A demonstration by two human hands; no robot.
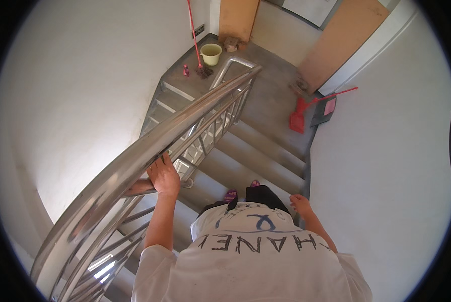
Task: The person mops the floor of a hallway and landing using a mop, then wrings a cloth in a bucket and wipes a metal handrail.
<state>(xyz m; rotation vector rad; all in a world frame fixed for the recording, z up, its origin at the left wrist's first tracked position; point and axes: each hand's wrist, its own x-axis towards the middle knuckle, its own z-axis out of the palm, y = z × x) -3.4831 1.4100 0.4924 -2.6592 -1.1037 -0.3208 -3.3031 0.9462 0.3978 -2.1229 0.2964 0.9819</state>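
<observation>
My left hand (pixel 166 176) presses against the side of a thick stainless-steel handrail (pixel 135 158), its fingers pointing up the tube. A small green bit shows at the fingertips; what it is, I cannot tell. The rail partly hides those fingers. My right hand (pixel 300 204) hangs beside my body near the wall, loosely curled with nothing visible in it. Below me, concrete stairs (pixel 240 158) lead down to a landing (pixel 272 81). My feet in purple sandals (pixel 231 195) are on the steps.
On the landing stand a pale yellow bucket (pixel 211 54), a red-handled broom (pixel 203 71) and a small pink bottle (pixel 186 71). Bricks (pixel 231 44) lie beyond them. A red dustpan (pixel 296 121) and a dark dustpan (pixel 321 113) rest by the right wall. Metal balusters (pixel 214 130) border the stairs.
</observation>
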